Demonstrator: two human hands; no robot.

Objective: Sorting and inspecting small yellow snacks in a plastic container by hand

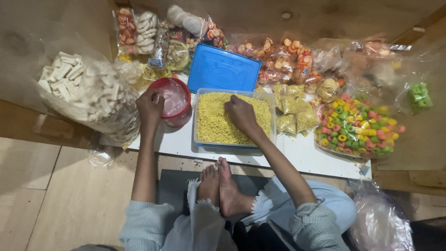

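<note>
the right hand [240, 113] is curled down into the yellow crumbs [213, 123] in the clear tub [273, 116] on the white surface [302, 155]; if the fingers are closed on some, i cannot tell. the crumbs look light, loose and easy to spill, so better scooped than pinched. the left hand [149, 106] grips the rim of the red-rimmed plastic cup [175, 100], which looks thin and soft.

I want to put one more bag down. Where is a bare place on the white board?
Bare board lies along the near edge, from below the clear tub of yellow crumbs to under the bag of coloured rings. A thin strip lies below the red container. The back, around the blue lid, is crowded with snack bags.
</note>
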